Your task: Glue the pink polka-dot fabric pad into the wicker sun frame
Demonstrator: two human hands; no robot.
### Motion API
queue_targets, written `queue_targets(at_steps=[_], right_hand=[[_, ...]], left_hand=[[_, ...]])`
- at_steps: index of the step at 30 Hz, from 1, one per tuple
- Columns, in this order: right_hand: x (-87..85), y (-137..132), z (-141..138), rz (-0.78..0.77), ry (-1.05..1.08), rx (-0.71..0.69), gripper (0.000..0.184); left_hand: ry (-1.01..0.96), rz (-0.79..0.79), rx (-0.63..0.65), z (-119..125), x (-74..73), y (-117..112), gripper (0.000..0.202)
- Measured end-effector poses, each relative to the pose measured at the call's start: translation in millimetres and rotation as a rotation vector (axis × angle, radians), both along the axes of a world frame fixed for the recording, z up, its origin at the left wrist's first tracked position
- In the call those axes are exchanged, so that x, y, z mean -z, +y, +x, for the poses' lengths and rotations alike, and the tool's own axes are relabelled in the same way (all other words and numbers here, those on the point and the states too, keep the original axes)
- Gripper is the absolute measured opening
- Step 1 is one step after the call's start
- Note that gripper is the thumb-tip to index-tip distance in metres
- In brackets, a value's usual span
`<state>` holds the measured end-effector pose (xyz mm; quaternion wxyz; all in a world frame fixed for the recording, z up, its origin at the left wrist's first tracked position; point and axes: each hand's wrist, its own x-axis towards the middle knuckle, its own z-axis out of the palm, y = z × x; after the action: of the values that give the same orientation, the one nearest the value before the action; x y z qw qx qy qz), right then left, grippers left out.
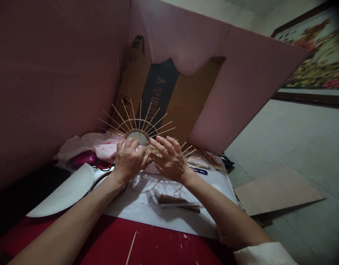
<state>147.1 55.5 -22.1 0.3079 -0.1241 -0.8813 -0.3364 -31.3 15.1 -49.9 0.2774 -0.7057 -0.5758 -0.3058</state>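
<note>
In my head view, ragged-edged brown cardboard (pixel 197 92) rises beyond the fingers (pixel 127 143); a fluted white plate (pixel 67 193) lies nearer, leftward. The twine-woven ring of thin sticks (pixel 136 130) sits at them, its near side hidden. Left hand (pixel 130 158) curled, right hand (pixel 171 158) more spread; whether they grasp, I can't tell.

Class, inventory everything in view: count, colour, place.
rayed disc: 1, grey-tan, centre
twine: uncounted, tan, middle
cardboard: 1, brown, back
panels: 2, pink, left, back
framed picture: 1, multicoloured, upper right
plate: 1, white, left
shiny object: 1, purple, left
cloth: some, pink, centre
sheet: 1, white, middle
handle: 1, blue, middle
loose sticks: some, tan, front
tabletop: 1, red, front
board: 1, tan, right
sleeve: 1, white, right
left hand, right hand: 2, bare, centre
</note>
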Motion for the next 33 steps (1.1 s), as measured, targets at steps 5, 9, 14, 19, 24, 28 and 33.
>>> queue_targets(at_steps=[5, 9, 14, 19, 24, 28, 33], right_hand=[[6.1, 4, -10, -0.022, -0.037, 0.035, 0.019], [7.5, 7, -12, -0.049, -0.084, 0.055, 0.024], [9.5, 9, -19, -0.033, -0.123, 0.062, 0.026], [9.5, 8, -25, 0.037, -0.101, 0.073, 0.027], [8.0, 8, -27, 0.051, -0.119, 0.099, 0.027], [9.2, 9, -25, 0.072, -0.119, 0.110, 0.025], [10.3, 9, -24, 0.062, -0.103, 0.149, 0.025]], left_hand=[[-0.064, -0.015, 0.061, -5, -1.9, -1, 0.036], [-0.195, -0.029, 0.196, -13, 0.1, 5, 0.041], [-0.358, -0.061, 0.293, -19, 5.6, 13, 0.049], [-0.405, -0.064, 0.313, -18, 6.3, 13, 0.050], [-0.436, -0.075, 0.305, -15, 5.6, 11, 0.050], [-0.477, -0.093, 0.271, -16, 0.4, 10, 0.055], [-0.629, -0.153, 0.083, -29, -9.0, 9, 0.053]])
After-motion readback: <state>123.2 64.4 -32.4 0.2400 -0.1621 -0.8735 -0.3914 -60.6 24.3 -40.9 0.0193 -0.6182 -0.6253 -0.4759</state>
